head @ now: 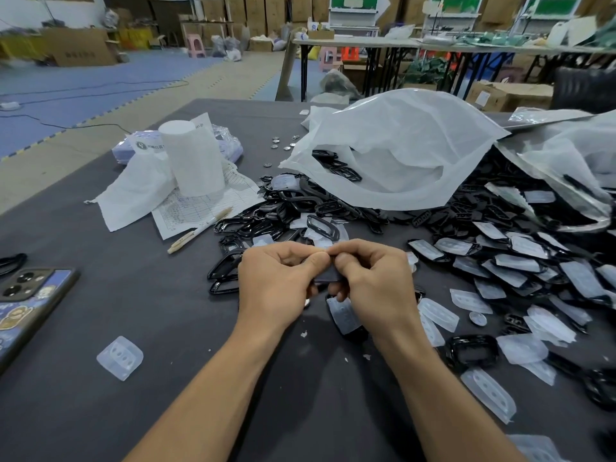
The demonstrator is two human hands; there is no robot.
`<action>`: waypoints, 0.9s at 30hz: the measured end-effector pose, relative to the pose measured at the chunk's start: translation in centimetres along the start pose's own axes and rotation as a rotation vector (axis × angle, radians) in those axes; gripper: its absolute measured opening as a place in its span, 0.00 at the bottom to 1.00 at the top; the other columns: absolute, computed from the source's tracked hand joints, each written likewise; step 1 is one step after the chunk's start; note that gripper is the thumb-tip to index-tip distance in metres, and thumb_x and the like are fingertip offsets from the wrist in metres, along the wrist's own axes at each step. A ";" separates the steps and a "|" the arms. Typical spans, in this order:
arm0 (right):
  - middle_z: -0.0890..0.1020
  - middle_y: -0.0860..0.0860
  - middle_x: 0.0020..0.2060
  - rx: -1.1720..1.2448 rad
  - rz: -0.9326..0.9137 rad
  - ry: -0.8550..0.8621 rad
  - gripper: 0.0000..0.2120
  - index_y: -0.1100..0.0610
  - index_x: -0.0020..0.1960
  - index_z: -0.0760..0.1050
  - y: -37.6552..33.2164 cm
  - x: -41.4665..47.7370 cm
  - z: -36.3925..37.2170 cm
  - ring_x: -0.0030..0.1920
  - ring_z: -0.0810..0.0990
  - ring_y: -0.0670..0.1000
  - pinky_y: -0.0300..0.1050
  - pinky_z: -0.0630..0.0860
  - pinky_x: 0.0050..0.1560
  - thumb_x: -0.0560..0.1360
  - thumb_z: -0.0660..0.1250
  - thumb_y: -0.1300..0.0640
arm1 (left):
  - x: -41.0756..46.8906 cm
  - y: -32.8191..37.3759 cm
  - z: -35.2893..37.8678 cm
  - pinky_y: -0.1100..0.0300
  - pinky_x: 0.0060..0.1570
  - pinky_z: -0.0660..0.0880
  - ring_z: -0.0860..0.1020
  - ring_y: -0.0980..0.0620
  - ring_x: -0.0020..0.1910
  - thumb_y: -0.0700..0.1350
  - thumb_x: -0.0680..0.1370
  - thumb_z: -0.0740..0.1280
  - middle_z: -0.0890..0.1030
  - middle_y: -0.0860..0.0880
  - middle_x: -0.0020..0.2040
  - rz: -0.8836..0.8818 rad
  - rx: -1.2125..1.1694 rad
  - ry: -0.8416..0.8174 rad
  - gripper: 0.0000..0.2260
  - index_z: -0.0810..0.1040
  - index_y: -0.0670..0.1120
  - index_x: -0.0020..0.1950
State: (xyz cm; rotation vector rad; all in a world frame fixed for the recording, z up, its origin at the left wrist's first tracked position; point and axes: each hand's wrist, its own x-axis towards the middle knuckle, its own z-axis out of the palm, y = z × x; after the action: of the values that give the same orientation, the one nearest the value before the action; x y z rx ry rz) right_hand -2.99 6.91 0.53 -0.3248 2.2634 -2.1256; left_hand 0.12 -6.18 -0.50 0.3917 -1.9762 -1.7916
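Black plastic, one small dark flat piece [328, 277], held just above the grey table [140, 315] near its middle, between both hands. Left hand [276, 281]: fingers curled, pinching the piece at its left edge. Right hand [370, 278]: fingers curled, pinching the right edge; the two thumbs meet over the top. Directly under the right hand lies a black frame with clear insert [346, 316]. Behind and to the right, a heap of black frames [300, 208] mixed with translucent inserts [436, 315], spilling from a white bag [400, 145]. One loose translucent insert [120, 357] lies apart at the left. Also on the table: phone [30, 301] at the left edge, pen [200, 230] on a printed sheet [196, 208], upright white roll [195, 158], small metal discs [283, 143].
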 end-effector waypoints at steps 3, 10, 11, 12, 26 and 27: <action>0.83 0.57 0.29 0.088 0.031 0.009 0.10 0.55 0.48 0.82 0.2 0.0 0.1 0.26 0.78 0.53 0.46 0.78 0.30 0.76 0.69 0.69 | -0.2 0.0 0.3 0.62 0.24 0.72 0.76 0.52 0.23 0.37 0.72 0.79 0.84 0.46 0.30 -0.016 -0.021 0.047 0.11 0.88 0.54 0.36; 0.84 0.60 0.34 0.072 0.032 0.049 0.12 0.60 0.39 0.83 0.3 0.5 0.1 0.28 0.78 0.51 0.42 0.77 0.27 0.77 0.68 0.72 | 0.1 0.3 0.4 0.59 0.30 0.75 0.77 0.52 0.27 0.39 0.77 0.75 0.86 0.45 0.34 -0.175 -0.125 -0.060 0.08 0.89 0.51 0.41; 0.84 0.60 0.34 0.063 0.026 0.058 0.12 0.59 0.39 0.83 0.4 0.6 -0.1 0.29 0.78 0.51 0.43 0.78 0.28 0.77 0.68 0.72 | 0.0 0.2 0.4 0.59 0.32 0.75 0.79 0.53 0.27 0.39 0.78 0.74 0.86 0.46 0.34 -0.197 -0.132 -0.086 0.09 0.90 0.51 0.42; 0.84 0.61 0.34 0.053 0.020 0.061 0.13 0.58 0.39 0.83 0.5 0.6 -0.3 0.30 0.77 0.51 0.44 0.77 0.28 0.77 0.68 0.72 | 0.0 0.2 0.4 0.59 0.33 0.76 0.80 0.53 0.28 0.40 0.79 0.73 0.86 0.47 0.34 -0.217 -0.135 -0.106 0.09 0.90 0.50 0.42; 0.86 0.48 0.35 -0.086 0.004 -0.006 0.15 0.45 0.45 0.85 0.6 0.4 -0.3 0.32 0.81 0.49 0.48 0.80 0.39 0.69 0.72 0.66 | 0.2 0.0 0.0 0.61 0.31 0.77 0.81 0.53 0.28 0.42 0.79 0.74 0.86 0.46 0.34 -0.244 -0.087 -0.043 0.05 0.89 0.48 0.44; 0.86 0.49 0.35 -0.050 0.018 0.012 0.17 0.47 0.44 0.85 0.6 0.5 -0.4 0.31 0.81 0.49 0.47 0.79 0.37 0.69 0.71 0.69 | 0.2 0.1 0.0 0.62 0.30 0.77 0.82 0.54 0.29 0.42 0.79 0.74 0.86 0.45 0.35 -0.263 -0.120 -0.071 0.05 0.89 0.47 0.45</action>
State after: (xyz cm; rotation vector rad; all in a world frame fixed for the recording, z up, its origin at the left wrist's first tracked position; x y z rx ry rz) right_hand -3.66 7.26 0.02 -0.2924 2.3202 -2.0708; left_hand 0.00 -6.27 -0.41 0.5794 -1.9251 -2.1006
